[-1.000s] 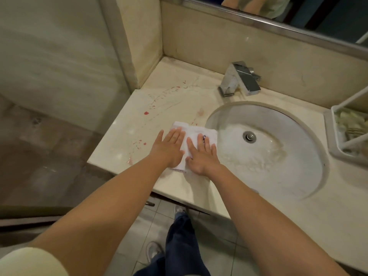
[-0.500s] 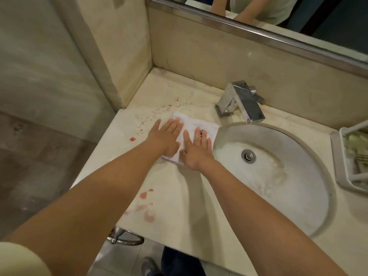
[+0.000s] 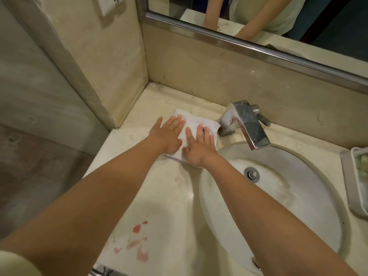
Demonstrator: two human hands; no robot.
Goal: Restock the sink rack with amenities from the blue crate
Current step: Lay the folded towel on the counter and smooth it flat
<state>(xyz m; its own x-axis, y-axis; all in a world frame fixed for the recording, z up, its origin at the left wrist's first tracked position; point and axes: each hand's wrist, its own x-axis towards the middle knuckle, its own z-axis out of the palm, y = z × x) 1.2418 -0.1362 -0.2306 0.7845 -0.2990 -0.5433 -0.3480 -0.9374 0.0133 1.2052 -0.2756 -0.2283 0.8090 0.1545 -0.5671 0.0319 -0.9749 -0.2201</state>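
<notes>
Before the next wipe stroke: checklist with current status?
1. left hand flat on cloth: ok.
2. right hand flat on cloth: ok.
3. cloth apart from faucet: cannot tell, its corner lies right by the base.
4. counter free of red stains: not ok, stains near the front edge.
5. rack in view: ok, only its left end shows.
6. blue crate in view: not ok.

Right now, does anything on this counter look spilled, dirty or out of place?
Yes. Reddish smears lie on the countertop near its front edge, left of the sink basin; they look like a spill not yet wiped. The left hand and right hand press flat on a white cloth farther back, beside the faucet.
</notes>
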